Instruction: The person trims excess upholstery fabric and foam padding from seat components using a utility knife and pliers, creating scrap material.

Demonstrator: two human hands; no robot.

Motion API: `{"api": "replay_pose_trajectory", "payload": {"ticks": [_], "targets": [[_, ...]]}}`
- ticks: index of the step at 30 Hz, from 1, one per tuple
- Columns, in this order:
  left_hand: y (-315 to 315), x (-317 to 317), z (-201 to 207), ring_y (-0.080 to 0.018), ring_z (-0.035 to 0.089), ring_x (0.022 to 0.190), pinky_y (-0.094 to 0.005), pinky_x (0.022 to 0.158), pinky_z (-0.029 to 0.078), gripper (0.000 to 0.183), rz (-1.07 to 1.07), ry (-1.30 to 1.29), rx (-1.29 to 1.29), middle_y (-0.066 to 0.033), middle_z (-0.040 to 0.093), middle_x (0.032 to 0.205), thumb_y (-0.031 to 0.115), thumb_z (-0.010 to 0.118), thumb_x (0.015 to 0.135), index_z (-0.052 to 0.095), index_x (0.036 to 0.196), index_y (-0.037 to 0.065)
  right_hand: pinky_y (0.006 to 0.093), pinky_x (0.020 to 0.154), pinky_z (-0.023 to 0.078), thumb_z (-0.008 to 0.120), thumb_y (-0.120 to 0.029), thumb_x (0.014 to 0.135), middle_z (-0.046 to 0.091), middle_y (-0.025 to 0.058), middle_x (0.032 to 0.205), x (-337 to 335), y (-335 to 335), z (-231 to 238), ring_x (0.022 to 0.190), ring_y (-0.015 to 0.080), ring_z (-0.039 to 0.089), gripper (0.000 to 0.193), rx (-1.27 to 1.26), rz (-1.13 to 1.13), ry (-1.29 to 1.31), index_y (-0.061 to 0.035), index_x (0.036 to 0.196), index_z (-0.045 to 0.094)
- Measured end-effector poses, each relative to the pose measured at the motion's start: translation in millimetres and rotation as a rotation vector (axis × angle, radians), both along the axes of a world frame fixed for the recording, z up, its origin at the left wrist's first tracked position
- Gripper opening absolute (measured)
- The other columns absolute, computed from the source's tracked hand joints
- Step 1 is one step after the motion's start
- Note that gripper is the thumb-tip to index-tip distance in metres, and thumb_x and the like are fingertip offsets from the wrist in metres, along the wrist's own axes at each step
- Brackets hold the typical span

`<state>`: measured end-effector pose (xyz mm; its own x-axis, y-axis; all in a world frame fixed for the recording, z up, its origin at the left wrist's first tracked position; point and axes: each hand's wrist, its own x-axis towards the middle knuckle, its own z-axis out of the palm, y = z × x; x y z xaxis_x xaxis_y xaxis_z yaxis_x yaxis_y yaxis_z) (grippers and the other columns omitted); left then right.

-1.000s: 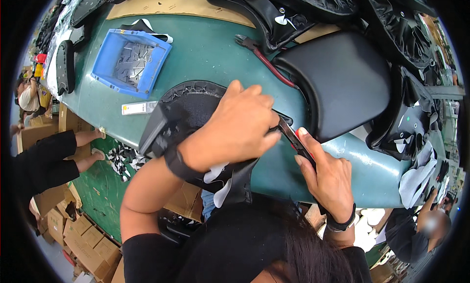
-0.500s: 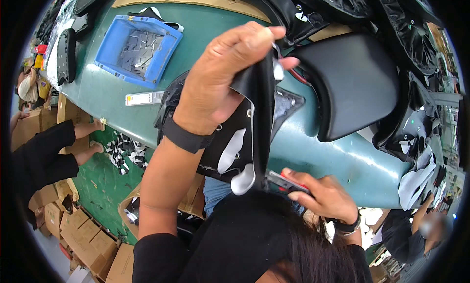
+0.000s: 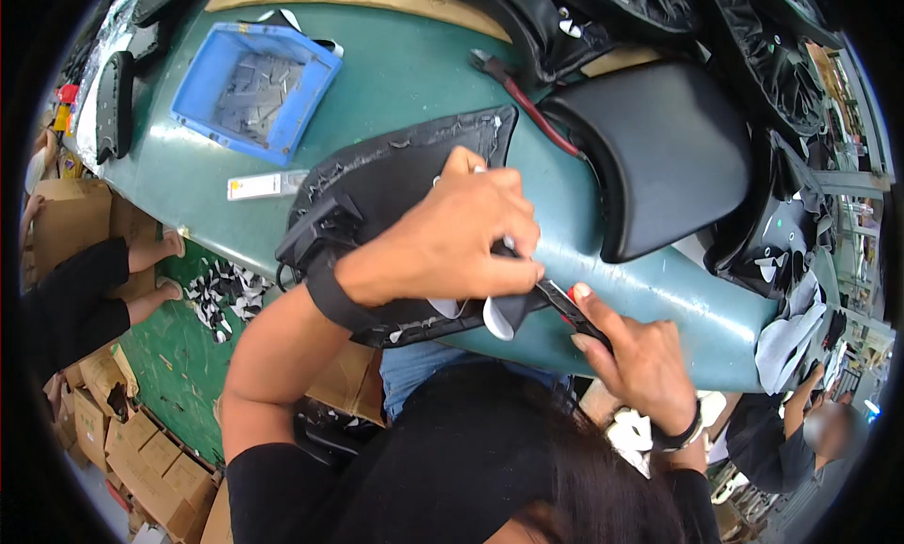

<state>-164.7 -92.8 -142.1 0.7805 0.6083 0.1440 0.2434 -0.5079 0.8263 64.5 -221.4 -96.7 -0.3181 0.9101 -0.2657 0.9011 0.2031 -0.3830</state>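
1. Black seat piece (image 3: 395,163): lies on the tabletop (image 3: 405,73) directly before you, folded rim uppermost, presumably placed so that both your hands reach its edge.
2. Left hand (image 3: 461,233): your fingers are curled closed, apparently on the pale-lined flap (image 3: 500,318), probably to tension it; the hand partly hides this grip.
3. Right hand (image 3: 645,356): closed around the utility knife (image 3: 568,313), your thumb along its handle, likely for control, with the blade end close by the left hand.
4. Blue bin (image 3: 193,88): stands beyond the piece, to your left; its walls presumably confine the loose grey strips (image 3: 259,97).
5. Padded seat (image 3: 669,158): rests to your right, with the red-handled tool (image 3: 537,116) just beside it, perhaps for easy reach.
6. Count: one seat piece before you, one knife, one bin, one padded seat, one red-handled tool, one white case (image 3: 254,186); the strips overlap too much to number.
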Motion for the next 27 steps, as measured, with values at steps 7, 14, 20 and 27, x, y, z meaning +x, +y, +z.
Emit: {"api": "replay_pose_trajectory", "payload": {"ticks": [7,14,20,27], "targets": [[18,-14,1,-0.0162,0.060,0.074,-0.0283,0.070,0.045,0.010,0.417,-0.666,-0.813,-0.0055,0.064,0.079,0.008,0.070,0.077,0.064,0.071,0.004,0.0428,0.070,0.050,0.070,-0.019,0.084,0.068,0.0162,0.087,-30,-41,-9,0.072,0.0350,0.064,0.056,0.193,-0.175,0.041,-0.0067,0.136,0.051],[15,-48,50,-0.0292,0.065,0.084,-0.0341,0.074,0.050,0.027,0.129,0.276,0.041,-0.0147,0.067,0.095,0.016,0.071,0.080,0.056,0.068,-0.003,0.0409,0.054,0.038,0.066,-0.026,0.088,0.064,0.0098,0.070,-8,16,12,0.056,0.0320,0.059,0.050,0.044,-0.112,-0.181,-0.0166,0.136,0.053],[16,-17,33,-0.0269,0.067,0.090,-0.0327,0.078,0.050,0.008,0.273,0.041,-0.340,-0.0120,0.069,0.094,0.005,0.063,0.079,0.057,0.082,0.002,0.0405,0.051,0.035,0.066,-0.026,0.087,0.057,0.0076,0.060,-24,40,22,0.050,0.0311,0.054,0.051,0.060,-0.048,-0.233,-0.0208,0.136,0.053],[-11,-2,16,-0.0256,0.055,0.080,-0.0379,0.069,0.036,0.037,0.336,0.455,0.364,-0.0071,0.057,0.072,0.043,0.076,0.069,0.063,0.073,0.008,0.0399,0.042,0.040,0.067,-0.028,0.087,0.054,0.0083,0.057,-37,31,10,0.043,0.0278,0.056,0.051,0.139,-0.091,-0.211,-0.0210,0.136,0.052]]}}
